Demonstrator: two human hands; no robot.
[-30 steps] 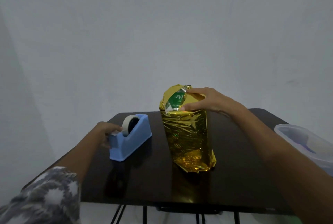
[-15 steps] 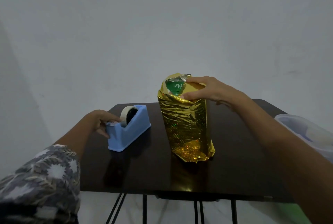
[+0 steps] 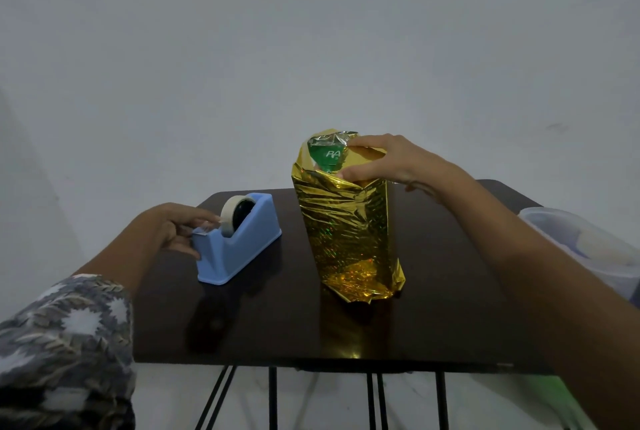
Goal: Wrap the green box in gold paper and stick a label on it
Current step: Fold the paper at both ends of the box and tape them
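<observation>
The green box (image 3: pixel 327 156) stands upright mid-table, sheathed in crinkled gold paper (image 3: pixel 348 228); only its green top corner with white letters shows through the open end. My right hand (image 3: pixel 384 163) grips the folded gold paper at the top of the box, thumb in front. A blue tape dispenser (image 3: pixel 239 239) with a pale tape roll (image 3: pixel 230 215) sits to the left. My left hand (image 3: pixel 176 225) is at the dispenser's cutter end, fingers pinching the loose tape end (image 3: pixel 202 229).
The dark table (image 3: pixel 346 332) stands on thin black legs against a plain white wall. A translucent plastic tub (image 3: pixel 588 246) sits at the right edge, partly behind my right forearm. Something green lies blurred on the floor at lower right.
My left fingers have closed on the tape end at the dispenser's cutter. The view has tilted up a little. My right hand stays on the box top.
</observation>
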